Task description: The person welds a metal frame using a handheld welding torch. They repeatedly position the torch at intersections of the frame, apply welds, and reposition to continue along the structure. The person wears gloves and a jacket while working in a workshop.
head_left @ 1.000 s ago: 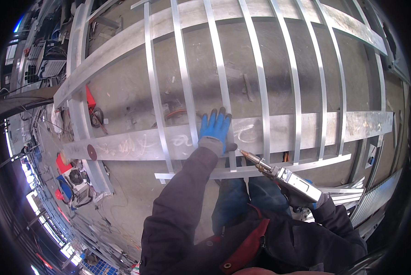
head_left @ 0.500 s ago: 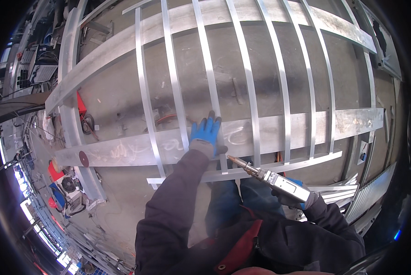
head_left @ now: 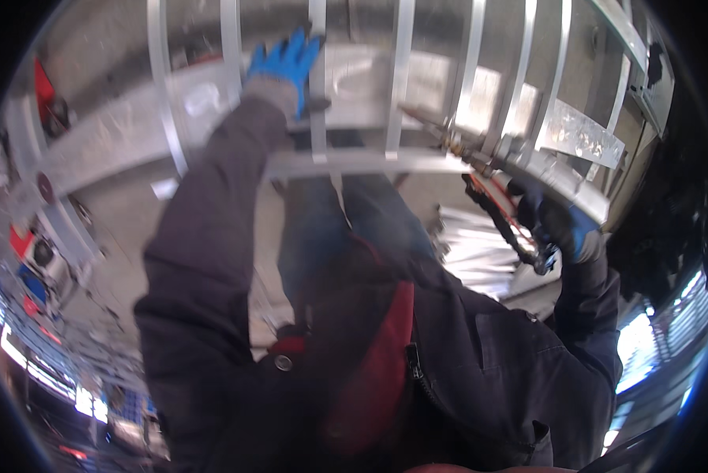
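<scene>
My left hand (head_left: 287, 63), in a blue glove with dark fingertips, lies with spread fingers over a wide metal beam (head_left: 117, 135) and beside a narrow metal bar (head_left: 318, 138). Several such bars cross the beam and meet a thin metal strip (head_left: 350, 163) nearer to me. On the right, my gloved right hand (head_left: 555, 217) is wrapped round a silver welding gun (head_left: 563, 177). Its slim nozzle points left, over the bars at the beam's near side. Motion blur hides whether the tip touches metal.
A dark and orange hose (head_left: 500, 213) hangs below the gun. Shiny metal strips (head_left: 476, 252) lie piled beyond my legs at the right. A reddish disc (head_left: 44, 187) sits on the beam's left end, with red and blue equipment (head_left: 40, 256) on the floor nearby.
The view has tilted toward my body, so the frame sits higher in the picture. The welding gun has moved to the right, away from my left hand, which keeps its place on the metal.
</scene>
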Tool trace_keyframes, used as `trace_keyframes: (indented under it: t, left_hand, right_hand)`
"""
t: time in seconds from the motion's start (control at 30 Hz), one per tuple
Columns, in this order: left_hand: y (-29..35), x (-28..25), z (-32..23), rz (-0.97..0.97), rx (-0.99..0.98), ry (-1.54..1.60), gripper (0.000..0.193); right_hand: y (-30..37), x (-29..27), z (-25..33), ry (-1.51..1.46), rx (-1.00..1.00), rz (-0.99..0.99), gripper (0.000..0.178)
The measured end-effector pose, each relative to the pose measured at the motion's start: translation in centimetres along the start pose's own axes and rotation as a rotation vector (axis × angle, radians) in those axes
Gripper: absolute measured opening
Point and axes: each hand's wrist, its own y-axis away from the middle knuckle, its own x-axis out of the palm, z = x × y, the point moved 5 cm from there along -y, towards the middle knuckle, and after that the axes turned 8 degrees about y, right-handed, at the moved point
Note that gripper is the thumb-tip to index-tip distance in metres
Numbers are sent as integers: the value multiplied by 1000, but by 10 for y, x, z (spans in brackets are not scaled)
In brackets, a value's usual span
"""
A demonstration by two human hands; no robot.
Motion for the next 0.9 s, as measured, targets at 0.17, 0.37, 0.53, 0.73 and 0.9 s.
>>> trace_keyframes:
  t: [0.17,0.37,0.53,0.73,0.9]
  left_hand:
    - [2,-3,0,42,-38,-22,98]
    - [1,-25,-8,175,-74,29,116]
    - [9,-31,-9,73,-14,70,114]
    - [5,-29,-5,145,-38,113,113]
    - [0,-26,-2,202,-60,112,114]
  right_hand:
    - [-31,-3,72,248,30,100,36]
    - [-87,25,89,527,28,248,36]
    - [-135,43,87,608,-180,362,30]
    - [-164,67,100,570,-65,288,33]
    - [-171,79,106,600,27,279,42]
